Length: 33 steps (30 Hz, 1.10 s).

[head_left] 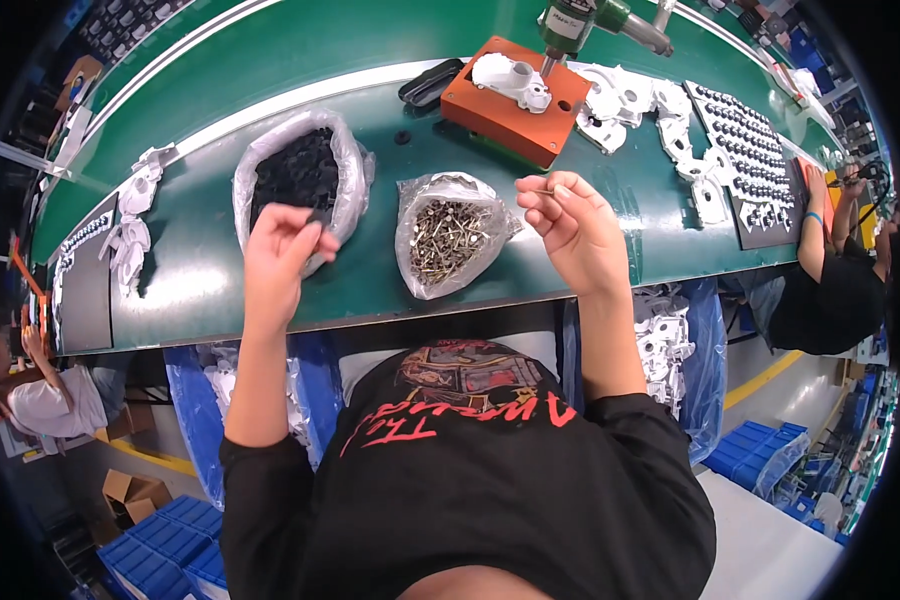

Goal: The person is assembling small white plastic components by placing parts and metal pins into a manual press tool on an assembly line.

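Observation:
My left hand (282,255) is over the near edge of a clear plastic bag (355,185) filled with small black parts (295,170). Its fingers are pinched on what looks like one small black part (317,216), slightly blurred. On the right, my right hand (582,235) is raised above the table, palm partly up. A thin metal screw (542,191) is held between its thumb and fingertips. Between my hands stands an open bag of long screws (450,240).
An orange fixture block (470,115) bears a white casting (505,80) beneath a green power driver (567,30). White castings (705,180) line the right side, beside a board of dark knobs (745,140). More castings (135,215) lie left. Co-workers sit at both sides.

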Available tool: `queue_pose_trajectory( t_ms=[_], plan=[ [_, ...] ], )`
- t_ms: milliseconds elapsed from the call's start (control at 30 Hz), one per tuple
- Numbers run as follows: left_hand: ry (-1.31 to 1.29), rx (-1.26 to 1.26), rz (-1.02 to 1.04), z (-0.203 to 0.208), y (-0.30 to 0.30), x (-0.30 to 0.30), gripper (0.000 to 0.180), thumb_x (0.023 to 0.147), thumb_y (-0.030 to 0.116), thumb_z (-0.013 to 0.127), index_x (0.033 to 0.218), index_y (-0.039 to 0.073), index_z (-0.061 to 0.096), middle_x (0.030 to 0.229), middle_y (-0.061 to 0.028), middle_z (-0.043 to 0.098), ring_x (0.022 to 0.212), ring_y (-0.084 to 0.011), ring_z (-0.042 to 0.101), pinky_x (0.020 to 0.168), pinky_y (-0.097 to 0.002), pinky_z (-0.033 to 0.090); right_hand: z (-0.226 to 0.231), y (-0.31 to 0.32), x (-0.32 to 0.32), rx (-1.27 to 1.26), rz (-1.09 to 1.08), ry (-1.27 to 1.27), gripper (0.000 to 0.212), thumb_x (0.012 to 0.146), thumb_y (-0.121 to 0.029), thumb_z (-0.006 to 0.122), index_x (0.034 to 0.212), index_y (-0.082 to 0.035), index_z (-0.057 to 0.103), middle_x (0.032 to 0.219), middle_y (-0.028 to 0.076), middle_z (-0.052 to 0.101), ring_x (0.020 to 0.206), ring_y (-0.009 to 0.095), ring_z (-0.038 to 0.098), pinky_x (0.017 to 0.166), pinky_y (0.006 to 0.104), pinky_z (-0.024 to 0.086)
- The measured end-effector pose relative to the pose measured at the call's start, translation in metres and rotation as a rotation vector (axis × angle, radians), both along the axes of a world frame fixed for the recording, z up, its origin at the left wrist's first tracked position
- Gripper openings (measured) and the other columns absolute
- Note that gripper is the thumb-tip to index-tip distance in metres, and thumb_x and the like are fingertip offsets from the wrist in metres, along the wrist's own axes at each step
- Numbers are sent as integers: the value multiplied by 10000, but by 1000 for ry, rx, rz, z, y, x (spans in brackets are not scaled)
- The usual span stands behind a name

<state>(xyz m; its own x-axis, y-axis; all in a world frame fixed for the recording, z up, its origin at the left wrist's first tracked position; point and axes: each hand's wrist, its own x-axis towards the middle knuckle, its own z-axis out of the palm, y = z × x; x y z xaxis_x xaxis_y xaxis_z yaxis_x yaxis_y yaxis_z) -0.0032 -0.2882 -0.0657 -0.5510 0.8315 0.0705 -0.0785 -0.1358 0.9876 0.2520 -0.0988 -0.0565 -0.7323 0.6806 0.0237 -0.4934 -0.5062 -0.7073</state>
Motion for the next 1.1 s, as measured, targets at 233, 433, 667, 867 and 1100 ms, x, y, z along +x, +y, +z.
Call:
queue_pose_trajectory(
  t_ms=[233, 433, 667, 867, 1100],
  plan=[
    [386, 5, -163, 41, 140, -6, 197, 859, 144, 610, 959, -26, 600, 863, -65, 635, 808, -119, 589, 722, -256, 457, -25, 9, 23, -173, -124, 19, 176, 887, -40, 510, 1035, 46, 549, 1116, 214, 573, 923, 175, 594, 809, 254, 507],
    [727, -106, -263, 43, 273, -5, 207, 847, 195, 617, 888, -6, 651, 824, -38, 633, 763, -100, 552, 716, -233, 430, -45, 11, 55, -161, -323, -46, 259, 845, 17, 539, 1085, 115, 545, 1135, 215, 574, 913, 173, 592, 808, 245, 506],
    [902, -329, -646, 24, 366, -3, 191, 759, 236, 659, 883, 93, 681, 765, 14, 619, 705, -87, 529, 645, -236, 416, -54, 30, 98, -30, -520, -124, 229, 849, 7, 546, 1060, 93, 565, 1105, 212, 596, 870, 165, 606, 776, 242, 500],
    [1136, -523, -905, 52, 372, 24, 180, 779, 244, 613, 884, 116, 684, 760, 48, 633, 667, -70, 520, 575, -240, 407, -66, 41, 113, -31, -533, -104, 166, 882, -39, 540, 1033, 25, 565, 1042, 203, 620, 830, 171, 626, 678, 248, 498],
    [1207, -509, -893, 40, 384, 9, 310, 661, 363, 754, 877, 152, 687, 688, -26, 601, 628, -144, 590, 542, -279, 469, -66, 39, 97, -44, -464, -118, 132, 876, -43, 552, 1004, -12, 560, 1034, 205, 623, 848, 193, 642, 670, 260, 505]
  ],
)
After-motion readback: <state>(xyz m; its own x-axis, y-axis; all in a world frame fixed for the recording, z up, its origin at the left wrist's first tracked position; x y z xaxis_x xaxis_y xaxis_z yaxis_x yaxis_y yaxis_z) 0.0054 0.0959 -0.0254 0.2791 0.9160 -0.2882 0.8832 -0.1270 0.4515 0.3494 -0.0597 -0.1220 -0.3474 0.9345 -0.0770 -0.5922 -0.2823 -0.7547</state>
